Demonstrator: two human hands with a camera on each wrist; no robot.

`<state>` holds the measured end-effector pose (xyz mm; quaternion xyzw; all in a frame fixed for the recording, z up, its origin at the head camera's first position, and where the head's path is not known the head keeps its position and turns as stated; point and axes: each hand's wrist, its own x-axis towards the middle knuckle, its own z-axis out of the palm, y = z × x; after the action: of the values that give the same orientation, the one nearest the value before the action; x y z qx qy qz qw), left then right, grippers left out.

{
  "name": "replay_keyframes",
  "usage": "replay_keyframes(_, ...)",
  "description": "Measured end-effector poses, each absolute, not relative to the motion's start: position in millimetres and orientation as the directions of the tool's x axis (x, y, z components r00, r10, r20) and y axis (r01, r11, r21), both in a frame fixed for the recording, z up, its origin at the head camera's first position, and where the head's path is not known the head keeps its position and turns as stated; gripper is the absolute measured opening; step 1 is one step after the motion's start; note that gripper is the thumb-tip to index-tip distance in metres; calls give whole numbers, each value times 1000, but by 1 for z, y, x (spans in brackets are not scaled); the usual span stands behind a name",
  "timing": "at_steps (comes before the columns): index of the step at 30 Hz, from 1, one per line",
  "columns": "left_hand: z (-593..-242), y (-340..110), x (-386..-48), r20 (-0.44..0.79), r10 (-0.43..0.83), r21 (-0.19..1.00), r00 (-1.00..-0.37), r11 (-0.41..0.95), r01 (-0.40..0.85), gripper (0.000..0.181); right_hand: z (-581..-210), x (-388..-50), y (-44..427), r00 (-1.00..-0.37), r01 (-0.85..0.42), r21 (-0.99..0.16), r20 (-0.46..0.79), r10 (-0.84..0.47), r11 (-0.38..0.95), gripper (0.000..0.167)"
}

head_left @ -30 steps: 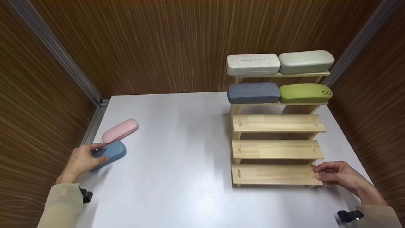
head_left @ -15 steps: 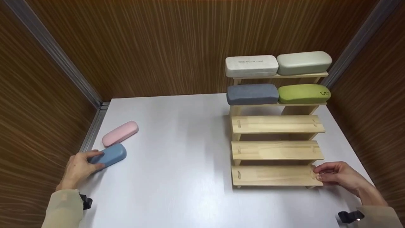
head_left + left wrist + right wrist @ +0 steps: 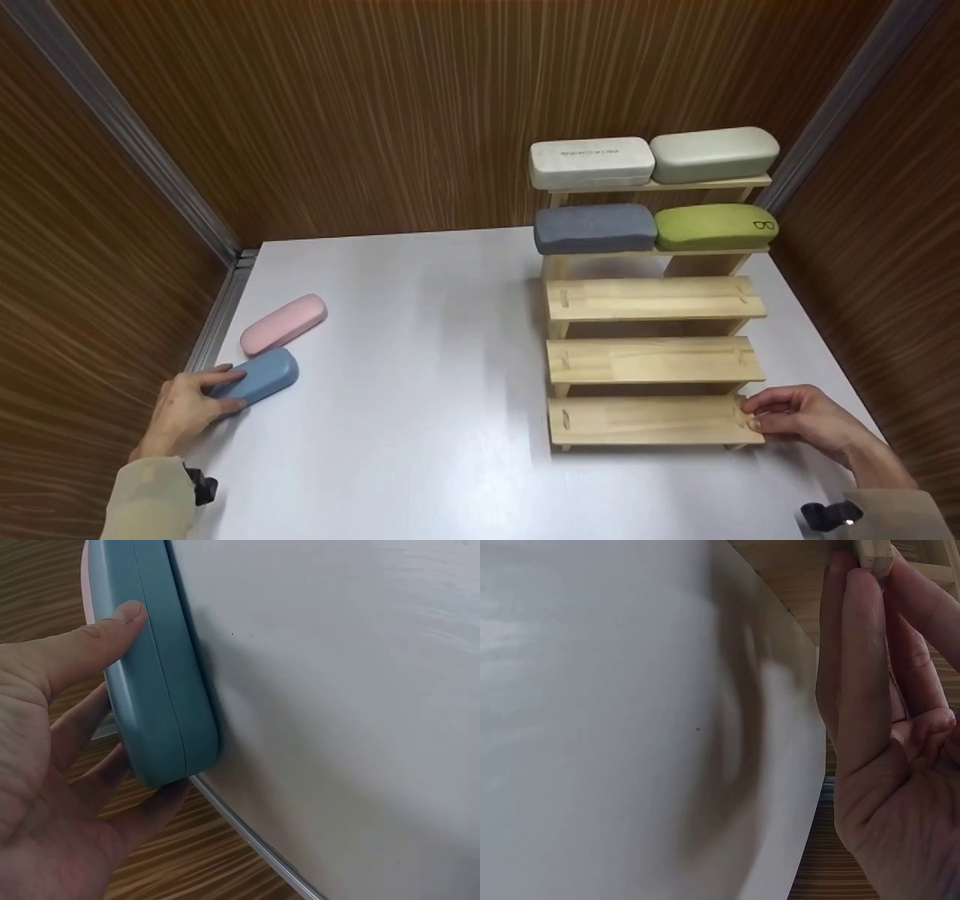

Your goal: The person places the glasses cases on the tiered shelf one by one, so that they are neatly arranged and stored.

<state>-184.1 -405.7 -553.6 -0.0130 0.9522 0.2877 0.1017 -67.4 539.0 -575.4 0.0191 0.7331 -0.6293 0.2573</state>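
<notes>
A blue glasses case (image 3: 264,375) lies at the left of the table, and my left hand (image 3: 182,410) grips its near end. In the left wrist view the thumb of my left hand (image 3: 67,735) presses on the side of the blue case (image 3: 154,667), with fingers around the other side and end. My right hand (image 3: 817,424) pinches the right end of the lowest step of a wooden rack (image 3: 645,420). The right wrist view has the fingers of my right hand (image 3: 892,712) on the board's corner (image 3: 874,556).
A pink case (image 3: 283,324) lies just behind the blue one. On the rack's top step sit a white case (image 3: 592,163) and a pale green case (image 3: 716,154); one step lower, a grey-blue case (image 3: 595,228) and a lime case (image 3: 716,226). Wood-grain walls surround the table.
The whole head view has shifted slightly, with things sitting a little lower. My left hand's fingers have drawn back somewhat toward the blue case's near end. My right hand keeps its pinch on the rack.
</notes>
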Motion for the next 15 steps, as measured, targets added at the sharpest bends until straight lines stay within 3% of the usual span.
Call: replay_keyframes(15,-555,-407,-184,-216,19,544,-976,833,-104,63,-575,-65,538,-876,325,-926,-372,-308,194,38)
